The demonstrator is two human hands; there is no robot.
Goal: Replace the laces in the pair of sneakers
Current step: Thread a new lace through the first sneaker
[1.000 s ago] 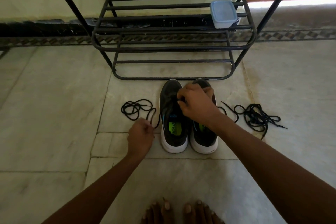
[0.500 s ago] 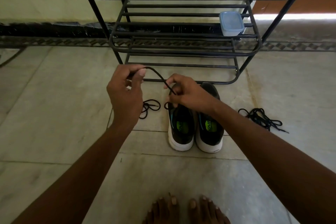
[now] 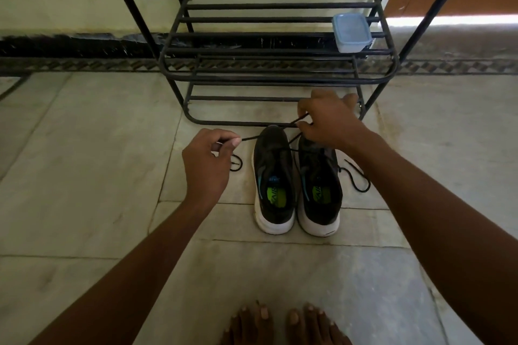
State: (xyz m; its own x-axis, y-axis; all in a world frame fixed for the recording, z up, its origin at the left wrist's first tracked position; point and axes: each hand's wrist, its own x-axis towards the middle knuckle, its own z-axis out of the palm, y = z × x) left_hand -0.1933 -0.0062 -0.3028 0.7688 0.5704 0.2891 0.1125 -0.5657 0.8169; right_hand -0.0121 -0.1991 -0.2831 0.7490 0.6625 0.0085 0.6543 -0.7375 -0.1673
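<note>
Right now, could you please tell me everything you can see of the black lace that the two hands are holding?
The black lace is a thin, round, cord-like string. It runs taut from the left hand, which pinches one end, across the toe of the left sneaker to the right hand, which grips it. From there a strand drops toward the sneakers; where it ends is unclear.

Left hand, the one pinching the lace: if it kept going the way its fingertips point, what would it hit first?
Probably the left sneaker. The left hand points rightward along the lace toward that shoe's toe, though it may be higher and pass over it; depth is unclear.
</note>
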